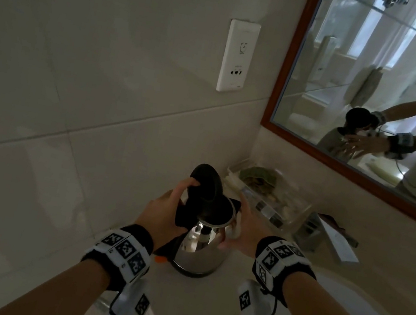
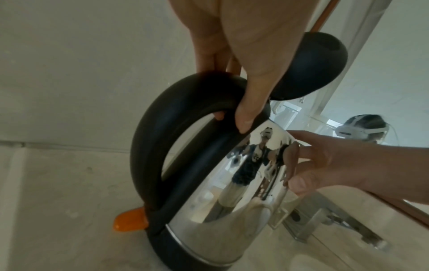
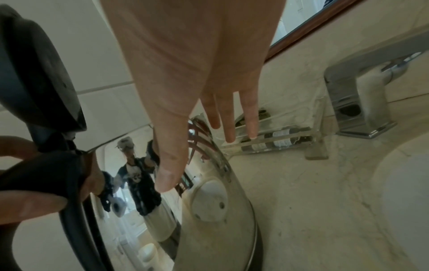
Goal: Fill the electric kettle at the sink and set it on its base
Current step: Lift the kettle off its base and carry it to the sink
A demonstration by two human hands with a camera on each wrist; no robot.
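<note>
The main risk is a spill or a drop. The kettle (image 1: pixel 201 242) has a polished steel body, and the right hand (image 1: pixel 243 227) only lies against it with straight fingers, so it can steady the kettle but not hold it. If the lift depends on that hand, the smooth metal could slide off the fingers. The lid (image 1: pixel 206 184) stands tipped up and open at about 11 o'clock over the mouth. It may drop shut on the way to the tap, or catch the faucet (image 3: pixel 362 102), which sits low over the basin. The orange switch (image 2: pixel 130 220) sticks out at the foot of the handle (image 2: pixel 185 128) and a careless knock could flip it. A full kettle will pull harder on 1 hand, so a loose grip could let it tilt.

The left hand (image 1: pixel 166 214) is curled round the top of the black loop handle, thumb over it. The kettle stands upright on the pale counter (image 1: pixel 202 309), in the corner by the tiled wall, at roughly 9 o'clock from the sink basin (image 3: pixel 406 192). I cannot tell whether a base lies under it. It is a squat cone of mirror-bright steel with a black foot ring, black lid and a small spout. A clear tray (image 1: pixel 272 196) of toiletries sits just beyond it at 1 o'clock.
</note>
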